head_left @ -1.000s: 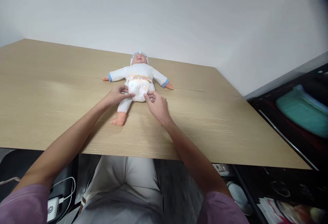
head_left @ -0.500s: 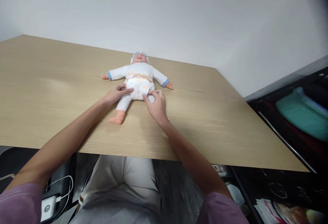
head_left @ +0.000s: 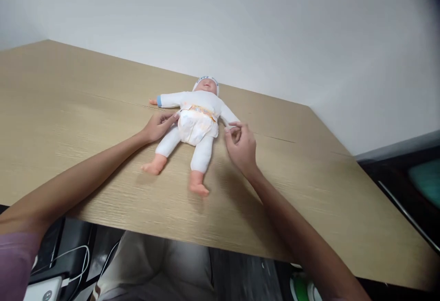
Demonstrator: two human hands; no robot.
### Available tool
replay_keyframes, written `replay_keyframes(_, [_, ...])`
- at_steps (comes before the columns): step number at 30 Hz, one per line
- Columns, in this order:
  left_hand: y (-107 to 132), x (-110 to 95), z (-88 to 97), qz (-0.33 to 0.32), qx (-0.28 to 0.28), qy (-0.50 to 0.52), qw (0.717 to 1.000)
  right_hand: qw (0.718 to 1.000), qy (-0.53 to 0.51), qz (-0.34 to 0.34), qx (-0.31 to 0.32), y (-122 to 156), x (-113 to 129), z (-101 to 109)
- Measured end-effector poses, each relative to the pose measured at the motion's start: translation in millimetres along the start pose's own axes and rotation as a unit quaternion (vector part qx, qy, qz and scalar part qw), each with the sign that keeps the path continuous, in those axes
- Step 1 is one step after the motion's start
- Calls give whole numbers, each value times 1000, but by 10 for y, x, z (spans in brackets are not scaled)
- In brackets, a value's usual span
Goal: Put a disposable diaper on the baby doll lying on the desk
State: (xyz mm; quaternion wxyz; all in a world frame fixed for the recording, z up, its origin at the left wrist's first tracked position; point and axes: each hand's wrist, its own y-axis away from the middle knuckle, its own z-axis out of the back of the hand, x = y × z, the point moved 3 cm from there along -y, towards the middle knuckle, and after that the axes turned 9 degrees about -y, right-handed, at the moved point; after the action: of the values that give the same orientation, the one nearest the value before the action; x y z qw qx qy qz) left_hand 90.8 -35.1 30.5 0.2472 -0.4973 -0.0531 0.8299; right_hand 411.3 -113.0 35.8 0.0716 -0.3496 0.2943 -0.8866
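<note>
A baby doll point(head_left: 202, 101) in a white outfit and printed cap lies on its back, arms and legs spread. Around its hips is a white diaper point(head_left: 195, 129) with an orange patterned waistband. My left hand point(head_left: 161, 126) is closed at the diaper's left side, thumb on its edge; the other fingertips are partly hidden. My right hand point(head_left: 241, 147) sits just off the diaper's right side, beside the doll's sleeve. Its fingers are loosely curled and apart, with nothing visible between them. It covers the end of that doll arm.
The doll lies on a wood-grain table point(head_left: 103, 168) that meets a pale wall point(head_left: 240, 25). A dark shelf point(head_left: 388, 172) stands along the right. Below the front edge are a white device point(head_left: 43, 289) with a cable and a green and white round item point(head_left: 302, 287).
My right hand has left the diaper front and moved right, uncovering the doll's other leg. My left hand remains at the diaper's side. The view has shifted slightly.
</note>
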Motion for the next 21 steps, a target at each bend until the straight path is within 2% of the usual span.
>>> replay_keyframes(2, [-36,18,20,-38,-69,-51,996,997,63,32,-24,-208,-212,-141])
replay_keyframes(4, [-72,70,49,-64,-104,-103,987,994,104,36,-30,-393,-415,-297])
replay_keyframes(8, [-261,245,180,-97,-116,-225,963,991,130,19,-8,-603,-722,-504])
replay_keyframes(12, [-645,463,272,-109,-102,-307,940,991,129,12,20,-651,-868,-538])
replay_keyframes(15, [-916,614,211,-86,-73,-349,930,993,118,-2,19,-644,-864,-524])
replay_keyframes(17, [-1023,650,132,-51,-75,-360,929,994,110,-14,17,-636,-816,-525])
replay_keyframes(19, [-1060,601,49,-4,-86,-342,936,994,99,-35,14,-634,-753,-530])
replay_keyframes(21, [-1028,459,-15,54,-86,-308,946,994,77,-76,17,-639,-700,-520])
